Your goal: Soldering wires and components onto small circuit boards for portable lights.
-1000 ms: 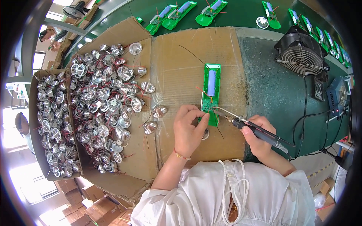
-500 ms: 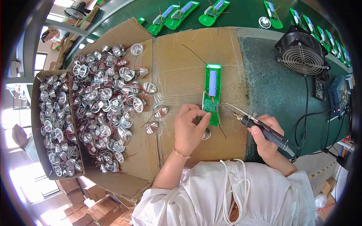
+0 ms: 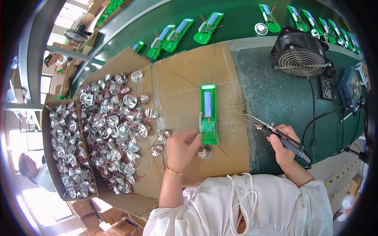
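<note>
My right hand [image 3: 284,146] grips a black-handled soldering iron [image 3: 290,146] with a thin metal tube along it; its tip is to the right of the green housing, apart from it. The open green plastic housing [image 3: 214,136] lies on the cardboard with a purple battery cell [image 3: 208,104], a small green circuit board and thin wires in it. My left hand [image 3: 181,149], somewhat blurred, is at the housing's lower left with fingers curled together; whatever they hold is hidden. A round silvery reflector [image 3: 204,152] sits at the housing's lower end.
Many silvery reflectors with red wires fill the cardboard boxes [image 3: 151,84] on the left. Several more green housings [image 3: 208,28] line the far green bench. At the right stand a black fan [image 3: 301,53] and a blue soldering station [image 3: 351,88] with trailing cables.
The iron's tip has drawn away from the circuit board to the right. My left hand has come off the board toward the left. The whole view has shifted, and the reflector shows more fully.
</note>
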The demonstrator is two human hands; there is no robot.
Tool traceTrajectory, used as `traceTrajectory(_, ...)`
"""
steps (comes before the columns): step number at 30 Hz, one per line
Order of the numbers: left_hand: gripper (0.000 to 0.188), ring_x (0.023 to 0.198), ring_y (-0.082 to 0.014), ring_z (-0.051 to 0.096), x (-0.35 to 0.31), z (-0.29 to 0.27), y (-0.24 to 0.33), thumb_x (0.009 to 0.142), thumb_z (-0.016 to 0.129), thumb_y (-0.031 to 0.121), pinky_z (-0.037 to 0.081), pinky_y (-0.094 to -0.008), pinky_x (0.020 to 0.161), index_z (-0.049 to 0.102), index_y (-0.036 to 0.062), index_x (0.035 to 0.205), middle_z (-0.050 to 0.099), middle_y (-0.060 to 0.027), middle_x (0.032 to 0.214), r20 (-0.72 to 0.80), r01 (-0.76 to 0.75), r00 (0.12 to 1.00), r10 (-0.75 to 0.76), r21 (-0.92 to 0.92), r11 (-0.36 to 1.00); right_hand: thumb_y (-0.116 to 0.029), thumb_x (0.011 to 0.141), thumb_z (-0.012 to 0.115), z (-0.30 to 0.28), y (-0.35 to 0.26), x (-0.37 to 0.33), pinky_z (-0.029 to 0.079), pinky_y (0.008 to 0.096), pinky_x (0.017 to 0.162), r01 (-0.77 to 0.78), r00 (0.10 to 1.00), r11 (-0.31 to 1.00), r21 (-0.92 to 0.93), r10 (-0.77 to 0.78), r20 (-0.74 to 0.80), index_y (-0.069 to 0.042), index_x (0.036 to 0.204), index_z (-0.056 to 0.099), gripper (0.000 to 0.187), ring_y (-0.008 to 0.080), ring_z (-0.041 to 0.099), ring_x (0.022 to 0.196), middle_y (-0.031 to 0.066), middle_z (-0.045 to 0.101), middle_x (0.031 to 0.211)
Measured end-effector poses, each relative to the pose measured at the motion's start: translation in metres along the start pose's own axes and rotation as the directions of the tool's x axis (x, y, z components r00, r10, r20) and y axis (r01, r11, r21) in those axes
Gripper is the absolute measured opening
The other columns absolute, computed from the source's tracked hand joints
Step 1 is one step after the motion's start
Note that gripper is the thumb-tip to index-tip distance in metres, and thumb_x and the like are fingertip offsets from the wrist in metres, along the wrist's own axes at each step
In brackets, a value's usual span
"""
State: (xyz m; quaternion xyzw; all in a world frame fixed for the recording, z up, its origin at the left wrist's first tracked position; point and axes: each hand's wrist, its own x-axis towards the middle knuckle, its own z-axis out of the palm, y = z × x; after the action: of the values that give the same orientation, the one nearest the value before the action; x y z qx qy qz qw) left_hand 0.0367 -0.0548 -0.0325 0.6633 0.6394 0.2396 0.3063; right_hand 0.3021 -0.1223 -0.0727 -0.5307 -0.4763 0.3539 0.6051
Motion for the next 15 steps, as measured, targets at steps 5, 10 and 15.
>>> traceTrajectory(5, 0.019, 0.053, -0.0314, 0.058, 0.089, 0.028, 0.048, 0.074, 0.059, 0.019, 0.046, -0.0370, 0.052, 0.063, 0.0031, 0.065, 0.057, -0.0165, 0.058, 0.145, -0.221, 0.969, 0.198, 0.164, 0.961, -0.005, 0.077, 0.067, -0.007, 0.011, 0.006, 0.041, 0.0222, 0.054, -0.095, 0.993, 0.995, 0.001, 0.095, -0.072, 0.000, 0.081, 0.056, 0.013, 0.0084, 0.051, 0.060, 0.0060, 0.058, 0.073)
traceTrajectory(10, 0.022, 0.073, -0.0317, 0.063, 0.233, 0.063, 0.086, 0.072, 0.065, 0.030, 0.050, -0.0412, 0.068, 0.069, 0.0088, 0.076, 0.065, -0.0130, 0.076, -0.209, -0.255, 0.935, 0.286, 0.167, 0.953, -0.003, 0.075, 0.067, 0.002, 0.012, 0.010, 0.042, 0.0226, 0.056, -0.118, 0.991, 0.993, 0.022, 0.119, -0.066, -0.002, 0.081, 0.057, 0.011, 0.0083, 0.052, 0.061, 0.0049, 0.059, 0.073)
traceTrajectory(15, 0.065, 0.090, -0.0311, 0.057, 0.293, 0.069, 0.068, 0.062, 0.075, 0.045, 0.046, -0.0392, 0.080, 0.054, 0.0018, 0.106, 0.058, -0.0133, 0.099, -0.269, -0.191, 0.925, 0.269, 0.285, 0.939, -0.003, 0.074, 0.068, -0.005, 0.009, 0.013, 0.043, 0.0228, 0.057, -0.143, 0.987, 0.989, -0.035, 0.140, -0.086, -0.001, 0.080, 0.058, 0.012, 0.0093, 0.054, 0.062, 0.0064, 0.060, 0.073)
